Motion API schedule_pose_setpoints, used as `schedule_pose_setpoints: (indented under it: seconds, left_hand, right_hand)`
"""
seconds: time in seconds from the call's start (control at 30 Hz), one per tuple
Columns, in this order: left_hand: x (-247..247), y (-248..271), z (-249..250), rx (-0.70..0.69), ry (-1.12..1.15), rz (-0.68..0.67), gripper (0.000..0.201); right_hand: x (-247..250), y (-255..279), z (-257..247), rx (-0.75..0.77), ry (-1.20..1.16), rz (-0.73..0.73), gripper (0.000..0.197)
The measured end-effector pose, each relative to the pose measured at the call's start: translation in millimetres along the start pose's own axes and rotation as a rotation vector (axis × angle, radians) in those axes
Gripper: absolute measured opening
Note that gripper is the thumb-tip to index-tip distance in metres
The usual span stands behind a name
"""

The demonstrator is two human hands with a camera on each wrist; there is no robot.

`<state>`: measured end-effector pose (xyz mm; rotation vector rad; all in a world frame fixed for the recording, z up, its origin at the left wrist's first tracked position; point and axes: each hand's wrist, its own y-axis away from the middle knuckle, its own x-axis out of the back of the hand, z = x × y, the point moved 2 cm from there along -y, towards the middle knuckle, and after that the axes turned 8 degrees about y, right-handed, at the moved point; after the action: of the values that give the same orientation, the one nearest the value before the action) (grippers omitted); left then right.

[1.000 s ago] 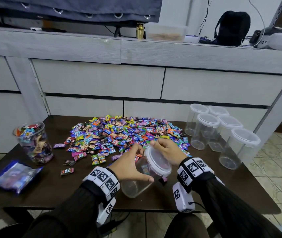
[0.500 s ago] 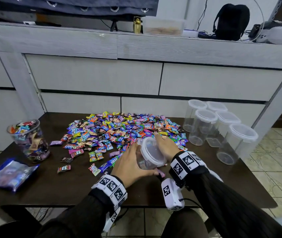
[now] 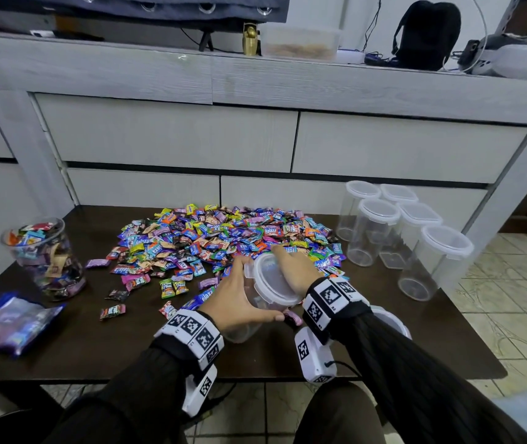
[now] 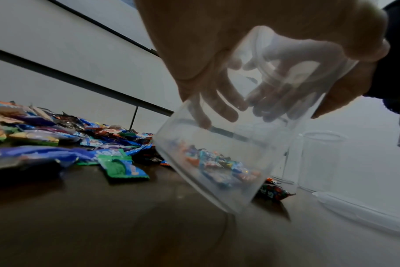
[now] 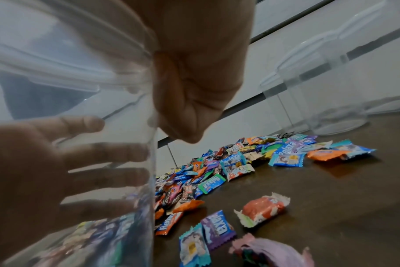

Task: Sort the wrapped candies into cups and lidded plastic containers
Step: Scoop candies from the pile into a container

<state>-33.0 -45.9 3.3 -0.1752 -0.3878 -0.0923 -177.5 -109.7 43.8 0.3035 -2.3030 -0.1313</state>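
A clear plastic container [image 3: 255, 315] with a white lid [image 3: 271, 280] is held tilted just above the dark table, at the near edge of the candy pile [image 3: 217, 238]. My left hand [image 3: 239, 302] grips its body from the left, fingers wrapped round the far side. My right hand [image 3: 291, 267] curls over the lid's rim. In the left wrist view the container [image 4: 217, 162] shows candies through its wall; I cannot tell whether they are inside or behind. In the right wrist view my right hand [image 5: 194, 81] clasps the rim, and my left hand shows through the plastic.
A clear cup [image 3: 44, 257] full of candies stands at the table's left, with a blue bag [image 3: 9, 322] in front of it. Several empty lidded containers [image 3: 377, 225] cluster at the right. A loose lid [image 3: 390, 322] lies behind my right wrist. Grey drawers [image 3: 172, 136] back the table.
Both hands have carried the lidded container forward, away from the table's near edge and up to the candy pile. The grip of each hand is unchanged.
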Motion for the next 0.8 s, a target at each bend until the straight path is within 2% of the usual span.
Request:
schedule_pose_setpoints:
  seconds: [0.17,0.33,0.47,0.63,0.73,0.8]
  left_hand:
    - [-5,4,-5,-0.006,0.008,0.069,0.091]
    - [-8,2,-8,-0.004,0.015,0.102,0.095]
    - [-9,-1,-3,0.015,-0.005,0.081,0.094]
    - [-14,-4,4,0.028,-0.049,0.080,0.092]
    - [-18,-4,7,0.023,-0.032,0.130,0.094]
    - [-20,-4,10,0.022,-0.019,0.165,0.092]
  right_hand:
    - [4,0,0,-0.039,-0.030,-0.028,0.048]
    - [5,0,9,-0.098,-0.036,-0.020,0.026]
    - [8,-1,16,-0.093,0.042,0.042,0.037]
    - [22,2,20,0.012,0.269,0.236,0.037]
    - [27,10,14,0.134,0.196,0.309,0.042]
    - [22,17,6,0.232,0.091,0.257,0.054]
